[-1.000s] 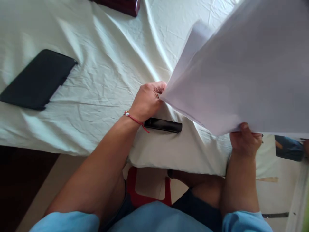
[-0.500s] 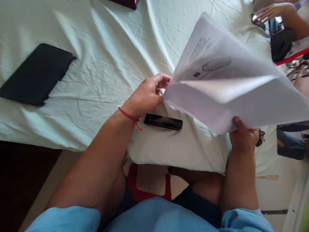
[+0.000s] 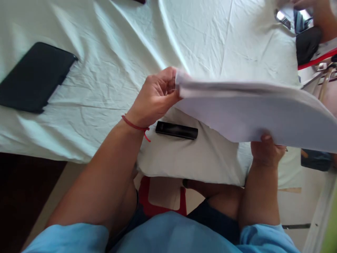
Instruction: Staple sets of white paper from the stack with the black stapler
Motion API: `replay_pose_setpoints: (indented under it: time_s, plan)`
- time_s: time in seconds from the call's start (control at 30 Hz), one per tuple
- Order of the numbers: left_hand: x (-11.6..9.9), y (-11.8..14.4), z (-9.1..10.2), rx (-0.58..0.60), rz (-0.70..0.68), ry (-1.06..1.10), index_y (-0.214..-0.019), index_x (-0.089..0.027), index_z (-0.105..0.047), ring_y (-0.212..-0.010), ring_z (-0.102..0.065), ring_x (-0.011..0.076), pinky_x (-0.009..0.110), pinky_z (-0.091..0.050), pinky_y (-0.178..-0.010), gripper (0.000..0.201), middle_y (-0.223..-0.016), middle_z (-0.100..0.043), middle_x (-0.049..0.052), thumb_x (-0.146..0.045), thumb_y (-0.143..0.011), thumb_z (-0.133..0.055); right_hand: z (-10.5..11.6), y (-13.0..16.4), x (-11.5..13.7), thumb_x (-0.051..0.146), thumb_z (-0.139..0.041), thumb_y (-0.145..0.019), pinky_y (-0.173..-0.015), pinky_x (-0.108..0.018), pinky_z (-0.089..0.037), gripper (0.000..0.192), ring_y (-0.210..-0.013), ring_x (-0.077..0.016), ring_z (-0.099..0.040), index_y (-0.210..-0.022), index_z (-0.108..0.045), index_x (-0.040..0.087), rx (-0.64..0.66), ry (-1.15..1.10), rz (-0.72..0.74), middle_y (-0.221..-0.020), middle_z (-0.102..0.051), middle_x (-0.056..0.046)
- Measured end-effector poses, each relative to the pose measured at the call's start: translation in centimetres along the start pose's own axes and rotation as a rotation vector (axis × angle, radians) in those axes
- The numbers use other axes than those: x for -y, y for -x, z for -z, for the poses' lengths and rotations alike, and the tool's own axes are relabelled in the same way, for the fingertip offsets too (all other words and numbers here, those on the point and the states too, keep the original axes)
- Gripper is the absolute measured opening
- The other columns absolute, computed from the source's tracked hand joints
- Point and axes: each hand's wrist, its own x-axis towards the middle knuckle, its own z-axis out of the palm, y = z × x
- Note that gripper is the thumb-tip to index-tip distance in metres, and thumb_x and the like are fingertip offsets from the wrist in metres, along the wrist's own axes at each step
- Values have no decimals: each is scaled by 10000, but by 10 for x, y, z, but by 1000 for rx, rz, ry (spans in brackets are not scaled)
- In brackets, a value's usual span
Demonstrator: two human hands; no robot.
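Observation:
A stack of white paper sheets [image 3: 252,112] hangs in the air above the white tablecloth [image 3: 126,63], lying almost flat and bowed. My left hand [image 3: 155,96] pinches the stack's left corner between thumb and fingers; a red string circles that wrist. My right hand [image 3: 265,153] grips the stack's near edge from below, thumb on top. A slim black device [image 3: 176,130] lies on the cloth just under and right of my left wrist, apart from both hands.
A black flat case [image 3: 34,77] lies on the cloth at the left. Another person's hand [image 3: 313,7] and a black object [image 3: 306,44] are at the far right corner. A red stool [image 3: 160,198] stands under the table edge by my knees.
The paper stack has swung down from steeply tilted to nearly level, its printed top sheet folded shut. My left hand rose and closed on the corner. The right hand kept its grip.

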Motion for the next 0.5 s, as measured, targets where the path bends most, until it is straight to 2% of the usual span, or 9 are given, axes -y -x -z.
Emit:
replay_pose_setpoints:
  time_s: [0.1,0.2,0.27,0.37,0.43,0.5]
  plan:
    - [0,-2,-5,18,-56,0,-995,-222,-797,-1288,-755,335,474,-633,-1147,357,-1107,-839,66,-563,-961,-894,1,-1,-1,258,-1037,-460,-1307,-566,-600,543,-1476,-305,-706,-924,-756,244,15,18,-4,-1363,-836,-44]
    - [1,-2,-11,-13,-64,-5,-1048,-213,-824,-1413,-735,334,480,-616,-1206,284,-1135,-850,48,-491,-1072,-770,-2,-1,-2,251,-1041,-476,-1315,-563,-596,528,-1436,-292,-720,-917,-751,253,-26,36,12,-1328,-842,-25]
    - [0,-1,-11,-34,-72,-2,-1103,-233,-842,-1472,-704,335,469,-616,-1209,233,-1179,-850,34,-450,-1091,-757,-4,-1,-2,269,-1041,-475,-1292,-595,-614,519,-1406,-302,-733,-897,-740,258,-74,16,36,-1305,-845,-16]
    - [-1,-1,-11,15,-10,6,-1128,-229,-844,-1453,-714,337,452,-615,-1218,160,-1208,-860,35,-367,-1058,-806,-1,0,-3,306,-1047,-456,-1314,-620,-593,523,-1392,-308,-745,-872,-733,263,-59,26,4,-1250,-857,-6]
    - [-1,-3,-11,64,55,18,-1106,-206,-836,-1394,-752,334,441,-628,-1199,130,-1196,-869,47,-314,-1037,-817,1,0,-4,294,-1059,-437,-1374,-584,-537,554,-1377,-286,-755,-902,-758,256,-16,106,-60,-1212,-863,-3]
    - [0,-5,-12,76,98,39,-1088,-198,-828,-1347,-781,316,429,-649,-1166,135,-1173,-873,44,-315,-1079,-762,2,1,-6,285,-1068,-448,-1401,-553,-508,587,-1361,-267,-764,-962,-787,242,-15,162,-101,-1211,-863,-10]
